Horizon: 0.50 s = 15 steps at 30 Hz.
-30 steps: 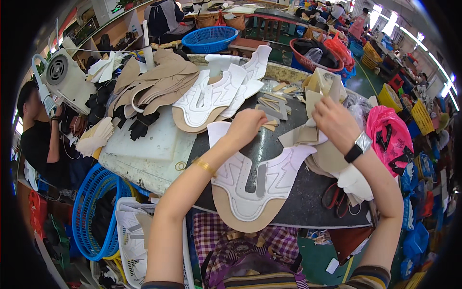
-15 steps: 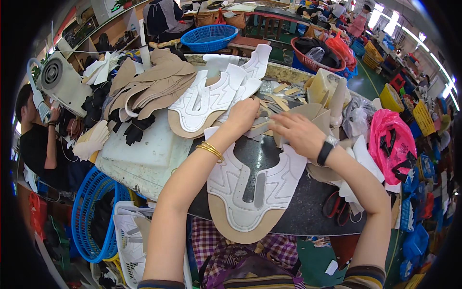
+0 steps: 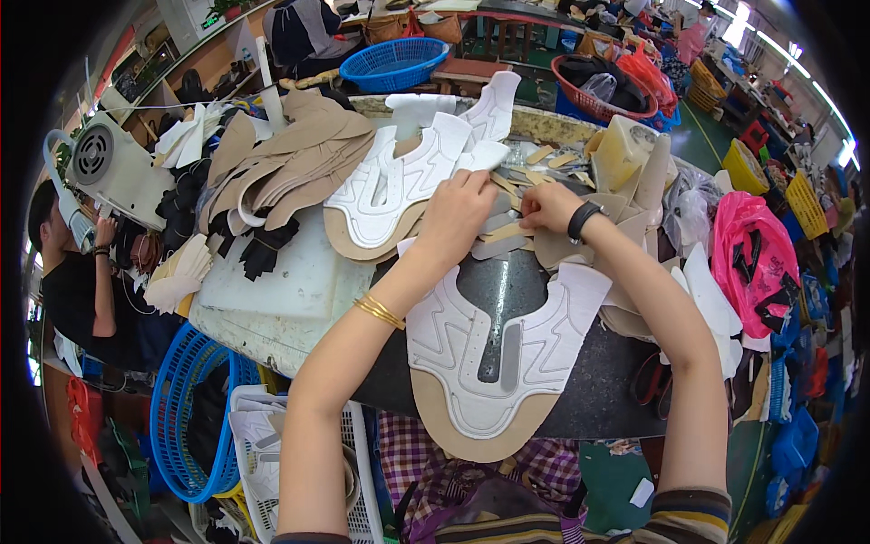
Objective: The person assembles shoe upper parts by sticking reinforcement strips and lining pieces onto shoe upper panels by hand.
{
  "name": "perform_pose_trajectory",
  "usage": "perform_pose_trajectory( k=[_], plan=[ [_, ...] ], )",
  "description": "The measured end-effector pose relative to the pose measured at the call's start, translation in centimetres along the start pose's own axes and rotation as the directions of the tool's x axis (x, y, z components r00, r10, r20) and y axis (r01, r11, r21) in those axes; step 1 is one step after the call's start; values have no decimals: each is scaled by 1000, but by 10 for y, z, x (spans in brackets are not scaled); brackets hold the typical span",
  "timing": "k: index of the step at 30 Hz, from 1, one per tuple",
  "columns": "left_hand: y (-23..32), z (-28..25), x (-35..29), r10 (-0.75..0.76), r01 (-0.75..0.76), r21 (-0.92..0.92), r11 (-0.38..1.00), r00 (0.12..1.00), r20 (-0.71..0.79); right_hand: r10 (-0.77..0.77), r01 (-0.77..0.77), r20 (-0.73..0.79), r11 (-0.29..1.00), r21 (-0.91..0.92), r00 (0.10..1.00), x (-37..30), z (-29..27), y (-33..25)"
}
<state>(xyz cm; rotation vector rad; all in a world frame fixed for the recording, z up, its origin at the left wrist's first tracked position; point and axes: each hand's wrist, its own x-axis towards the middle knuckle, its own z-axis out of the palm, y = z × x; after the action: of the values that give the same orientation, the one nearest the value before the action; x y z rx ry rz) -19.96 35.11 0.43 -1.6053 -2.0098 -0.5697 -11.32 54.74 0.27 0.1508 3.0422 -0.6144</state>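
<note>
The left arm (image 3: 343,363) and the right arm (image 3: 669,326) are stretched forward and bent. The left hand (image 3: 458,216) is seen from the back, with its fingers (image 3: 471,181) curled. The right hand (image 3: 553,207) is turned inward, its fingers (image 3: 533,214) bent. The 2 hands are held close but apart.

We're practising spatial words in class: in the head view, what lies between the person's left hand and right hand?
In the head view, a loose pile of small grey and tan strips lies between the left hand and the right hand.
</note>
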Motion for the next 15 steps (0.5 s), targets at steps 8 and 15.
perform_pose_trajectory(
  k=[8,15],
  plan=[
    [-3,4,-33,-48,95,-185,978,968,247,-81,71,36,973,222,996,-3,1,-3],
    [-9,-3,-28,-47,110,-234,966,965,259,-94,100,-40,971,215,995,-17,-16,2]
  ],
)
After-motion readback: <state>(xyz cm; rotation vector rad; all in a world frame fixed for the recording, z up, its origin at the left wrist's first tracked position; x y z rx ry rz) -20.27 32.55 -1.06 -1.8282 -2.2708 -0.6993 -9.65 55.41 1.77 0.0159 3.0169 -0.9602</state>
